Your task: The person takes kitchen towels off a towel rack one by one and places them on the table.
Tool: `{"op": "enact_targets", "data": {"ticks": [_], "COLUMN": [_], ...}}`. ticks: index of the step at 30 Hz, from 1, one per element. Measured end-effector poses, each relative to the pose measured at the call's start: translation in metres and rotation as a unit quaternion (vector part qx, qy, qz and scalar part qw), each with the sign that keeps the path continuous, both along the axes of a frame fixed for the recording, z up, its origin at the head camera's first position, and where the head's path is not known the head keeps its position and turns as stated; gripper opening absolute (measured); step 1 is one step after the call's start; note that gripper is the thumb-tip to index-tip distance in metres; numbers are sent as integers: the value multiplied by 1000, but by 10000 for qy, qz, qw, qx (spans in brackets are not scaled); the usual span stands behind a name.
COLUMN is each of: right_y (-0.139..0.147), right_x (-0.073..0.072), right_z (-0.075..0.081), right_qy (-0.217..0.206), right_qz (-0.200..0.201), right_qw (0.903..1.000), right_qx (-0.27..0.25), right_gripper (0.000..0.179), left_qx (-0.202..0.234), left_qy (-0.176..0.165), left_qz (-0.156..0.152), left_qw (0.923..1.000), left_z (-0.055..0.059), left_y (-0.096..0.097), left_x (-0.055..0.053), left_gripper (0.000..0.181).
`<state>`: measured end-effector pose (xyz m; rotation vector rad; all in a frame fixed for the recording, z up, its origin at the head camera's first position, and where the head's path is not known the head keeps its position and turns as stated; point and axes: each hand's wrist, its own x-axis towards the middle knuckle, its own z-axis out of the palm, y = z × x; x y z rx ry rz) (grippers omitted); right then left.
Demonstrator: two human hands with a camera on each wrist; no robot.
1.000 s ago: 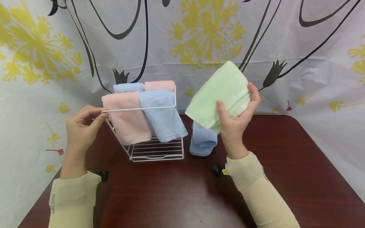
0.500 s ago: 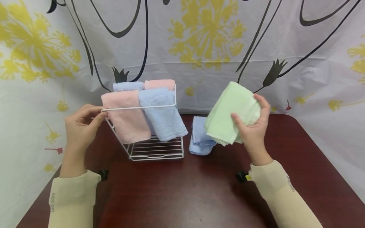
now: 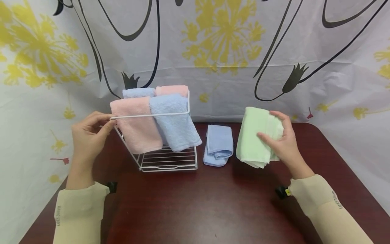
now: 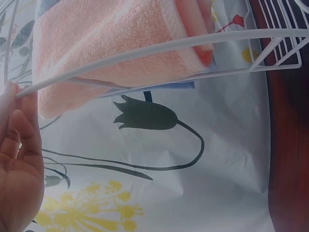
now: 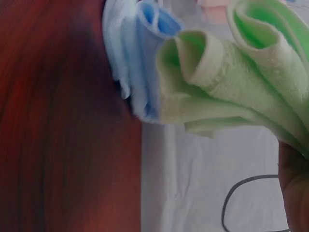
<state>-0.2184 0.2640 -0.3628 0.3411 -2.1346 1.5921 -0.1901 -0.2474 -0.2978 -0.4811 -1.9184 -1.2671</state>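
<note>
My left hand [image 3: 89, 135] pinches the top corner of a white wire rack [image 3: 169, 169] between thumb and fingers. Two folded towels, one pink [image 3: 138, 128] and one light blue [image 3: 175, 125], fill the front of its upper part, their lower ends hanging down. Behind these show another blue towel [image 3: 138, 92] and another pink one [image 3: 171, 90]. On the right, my right hand [image 3: 283, 144] holds a folded light green towel [image 3: 254, 135], thumb on the near face and fingers behind it. The right wrist view shows its looped folds close beside a folded blue towel [image 5: 137, 63].
That blue towel lies on the dark red-brown table [image 3: 189, 203], just right of the rack. Below the hanging towels is the rack's lower wire shelf [image 3: 167, 159]. A white curtain [image 3: 225, 91] with yellow flowers and dark stems stands behind and along both sides.
My right hand has moved right and down with the green towel, away from the rack, uncovering the blue towel on the table. My left hand stays on the rack's corner.
</note>
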Motion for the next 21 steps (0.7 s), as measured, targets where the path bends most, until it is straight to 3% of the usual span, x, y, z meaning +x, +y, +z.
{"op": "enact_targets", "data": {"ticks": [8,11,21], "right_y": [11,13,14], "right_x": [-19,-26,-50], "right_z": [-18,-23,-38], "right_qy": [-872,-1151,-1254], "right_qz": [564,514,524], "right_qw": [9908,9851,9749], "right_qx": [864,1173,1763], "right_gripper": [74,74,70], "left_qx": [-17,29,106], "left_qy": [40,11,10], "left_qz": [-11,-56,-101], "left_qw": [10000,10000,9999], "left_z": [-2,-4,-4], "left_y": [-1,0,0], "left_x": [-2,-1,-1], "left_gripper": [11,11,12]}}
